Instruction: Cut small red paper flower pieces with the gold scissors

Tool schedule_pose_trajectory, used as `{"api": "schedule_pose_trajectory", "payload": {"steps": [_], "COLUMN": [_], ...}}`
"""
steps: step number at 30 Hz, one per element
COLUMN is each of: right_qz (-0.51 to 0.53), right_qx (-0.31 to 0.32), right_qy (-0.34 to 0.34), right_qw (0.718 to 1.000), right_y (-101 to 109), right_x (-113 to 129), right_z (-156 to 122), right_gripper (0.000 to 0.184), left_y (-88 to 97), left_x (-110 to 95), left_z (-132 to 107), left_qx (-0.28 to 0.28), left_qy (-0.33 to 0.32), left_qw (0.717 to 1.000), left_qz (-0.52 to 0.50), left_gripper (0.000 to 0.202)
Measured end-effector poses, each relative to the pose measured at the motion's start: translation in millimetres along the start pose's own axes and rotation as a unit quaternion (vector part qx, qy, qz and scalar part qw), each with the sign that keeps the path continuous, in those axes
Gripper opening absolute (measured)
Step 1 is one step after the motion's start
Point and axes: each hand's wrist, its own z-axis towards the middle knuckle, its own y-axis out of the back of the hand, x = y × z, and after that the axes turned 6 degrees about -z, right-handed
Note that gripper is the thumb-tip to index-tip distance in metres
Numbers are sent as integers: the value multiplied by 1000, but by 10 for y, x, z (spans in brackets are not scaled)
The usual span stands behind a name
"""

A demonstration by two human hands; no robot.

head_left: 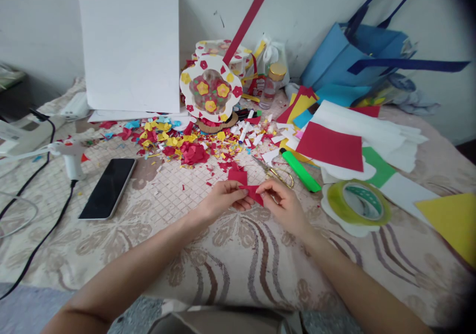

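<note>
Watching through the head camera, I see a patterned tablecloth (238, 259) spread over the work table, cream and brown, with a grid weave toward the middle and leafy, striped bands along the near edge. Above the near edge, my left hand (230, 195) pinches one side of a small red paper piece (254, 192) between thumb and fingers, and my right hand (279, 200) grips the other side just as narrowly, so the paper sits between the two sets of fingertips. Just beyond the left hand lies a red square (238, 177), and gold-handled scissors (277, 171) rest near the right hand beside a green cutter (301, 170).

Farther back, a heap of coloured scraps (193, 153) sprawls across the cloth below a flower-shaped ornament (211, 90) with a white, dotted rim. A white board (132, 51) stands at the pale, slightly marked wall (44, 31), and a gold-lidded jar (268, 90) is to the right of the ornament. The right side carries a blue bag (338, 54), a red sheet (330, 145), a yellow sheet (451, 225) and a roll of tape (336, 206). On the left I have a dark-screened phone (108, 189) and a white glue gun (73, 160), its black cord (55, 245) trailing off the near edge. Below that edge, grey floor (137, 316) shows.
</note>
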Motion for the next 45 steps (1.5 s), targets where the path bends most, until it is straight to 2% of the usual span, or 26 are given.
{"api": "schedule_pose_trajectory", "payload": {"steps": [7, 12, 17, 23, 30, 41, 45], "right_qz": [15, 9, 11, 4, -11, -34, 41], "right_qx": [-21, -36, -31, 41, 65, 60, 67], "right_qy": [-69, -73, -67, -29, 10, 32, -20], "right_qw": [997, 997, 997, 999, 998, 997, 997], "right_y": [3, 7, -8, 87, 152, 140, 138], "right_x": [9, 15, 5, 17, 37, 14, 27], "right_z": [-6, 10, 1, 33, 70, 72, 55], "right_gripper": [10, 10, 11, 28, 25, 21, 20], "left_y": [5, -4, -31, -14, -3, -9, -19], "left_x": [-6, -14, 12, 30, 23, 18, 5], "left_z": [-2, 1, -8, 1, 9, 10, -8], "left_qx": [11, 25, 21, -3, -1, -2, -1], "left_qy": [-25, -21, -30, -5, -9, -32, -44], "left_qw": [1000, 999, 999, 1000, 1000, 999, 998], "left_qz": [-11, -31, 23, -10, -11, 17, 47], "left_gripper": [36, 54, 36, 25, 23, 22, 17]}}
